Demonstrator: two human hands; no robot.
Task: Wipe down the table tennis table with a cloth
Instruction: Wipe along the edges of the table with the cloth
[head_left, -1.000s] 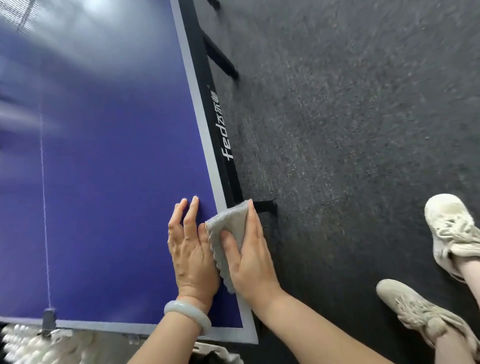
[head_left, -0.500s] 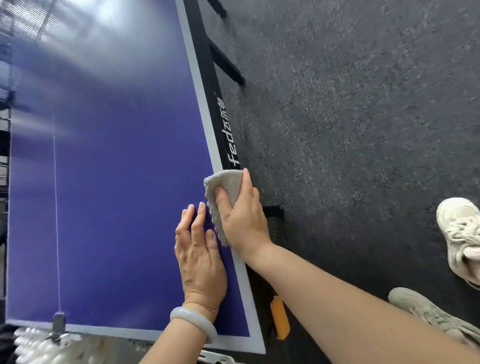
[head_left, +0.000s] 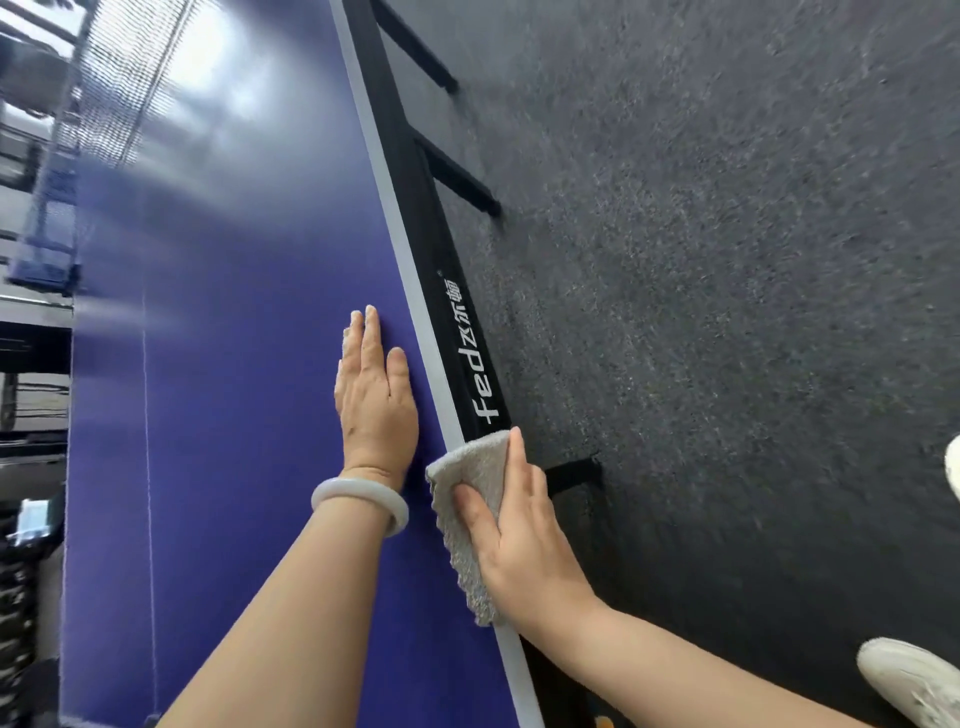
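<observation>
Fingers (head_left: 519, 467) of the right hand (head_left: 524, 535) grip the cloth (head_left: 467, 467) on the desk (head_left: 234, 364) edge, and just beside the cloth the left hand (head_left: 376, 405) lies flat, released.

floor (head_left: 727, 260): dark grey, speckled | left edge: blurred dark shelving (head_left: 31, 364)

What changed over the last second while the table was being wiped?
The left hand slid forward over the blue table, its fingertips now alongside the fedz logo. The right hand pushed the cloth forward along the white edge to the logo's near end, beside the left wrist. Unchanged: right hand grips the cloth, left lies flat.
</observation>
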